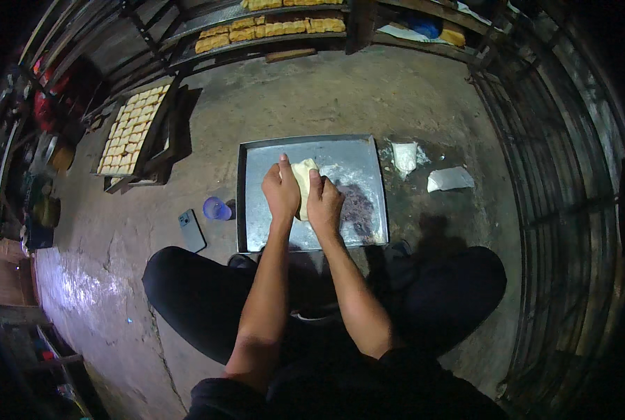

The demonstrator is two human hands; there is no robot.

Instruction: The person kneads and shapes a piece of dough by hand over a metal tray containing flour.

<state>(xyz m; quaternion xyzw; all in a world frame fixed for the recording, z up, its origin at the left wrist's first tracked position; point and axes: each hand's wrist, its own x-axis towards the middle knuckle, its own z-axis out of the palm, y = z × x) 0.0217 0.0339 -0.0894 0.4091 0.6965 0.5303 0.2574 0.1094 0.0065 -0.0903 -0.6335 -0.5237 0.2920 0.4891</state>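
Observation:
A pale piece of dough [303, 180] is held between my two hands, above a floured metal tray [256, 155] on the floor. My left hand [280, 192] grips the dough's left side, thumb up. On its right side my right hand [324, 204] is closed round it, thumb also up. The fingers of both hands are mostly hidden behind and under the dough. White flour is smeared over the tray's surface, thickest to the right of my hands.
Left of the tray are a blue-purple cup [216, 208] and a phone [192, 231]. Two bags of white powder [404, 158] [450, 179] lie to the right. A tray of small pale buns [132, 133] stands far left. Shelves with baked loaves [270, 29] line the back; metal racks [557, 196] stand right.

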